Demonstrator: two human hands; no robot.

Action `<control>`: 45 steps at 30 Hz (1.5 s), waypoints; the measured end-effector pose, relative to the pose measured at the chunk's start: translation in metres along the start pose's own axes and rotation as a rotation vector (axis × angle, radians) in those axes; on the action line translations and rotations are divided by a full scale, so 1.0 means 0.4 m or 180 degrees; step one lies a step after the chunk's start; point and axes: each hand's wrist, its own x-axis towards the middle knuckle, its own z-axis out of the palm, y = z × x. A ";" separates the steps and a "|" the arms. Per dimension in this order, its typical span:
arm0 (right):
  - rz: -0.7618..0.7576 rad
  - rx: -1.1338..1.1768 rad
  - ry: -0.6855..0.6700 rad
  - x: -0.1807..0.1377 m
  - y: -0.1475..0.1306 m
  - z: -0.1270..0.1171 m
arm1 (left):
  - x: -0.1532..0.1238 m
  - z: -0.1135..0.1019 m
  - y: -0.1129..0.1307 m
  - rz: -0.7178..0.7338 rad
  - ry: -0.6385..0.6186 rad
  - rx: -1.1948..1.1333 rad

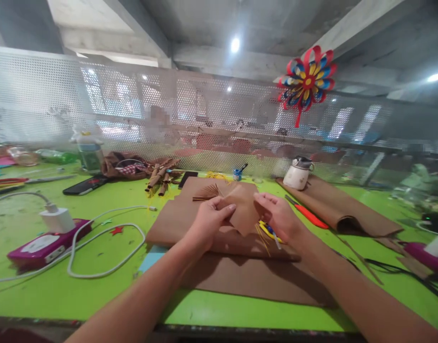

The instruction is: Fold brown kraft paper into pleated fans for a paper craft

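Between my hands, above the stacked brown paper (183, 214), is a small piece of brown paper (245, 212) with a pointed lower edge. My left hand (209, 221) pinches its left side between thumb and fingers. At the opposite edge, the fingertips of my right hand (278, 214) are closed on the paper. A narrowly pleated, fan-like brown paper (207, 192) shows just behind my left hand; whether it joins the held piece I cannot tell. Below my right hand lie a yellow-handled tool (266, 231), partly hidden, and thin yellow strands (262, 243).
A white bottle (297, 174) stands on rolled brown paper (351, 205) at right, beside an orange-red utility knife (312, 216). A purple power strip (44, 252) with a white cable (142, 238) lies left. Tied paper rolls (158, 178) and a perforated screen (204, 119) are behind.
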 end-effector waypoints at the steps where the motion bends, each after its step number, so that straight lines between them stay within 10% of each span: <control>1: 0.0044 0.0135 -0.0058 0.000 0.008 -0.003 | -0.001 0.001 -0.001 0.0024 0.0063 -0.0068; 9: -0.0018 -0.0076 0.0125 -0.028 0.032 -0.039 | -0.020 0.011 0.008 -0.0439 -0.0584 0.0323; 35: -0.0092 -0.0084 0.0147 -0.068 -0.011 -0.012 | -0.026 0.011 0.029 0.0045 -0.0737 0.0260; 45: -0.0335 -0.0475 -0.0083 -0.065 0.015 -0.028 | -0.028 0.007 0.042 -0.0054 -0.1069 0.1334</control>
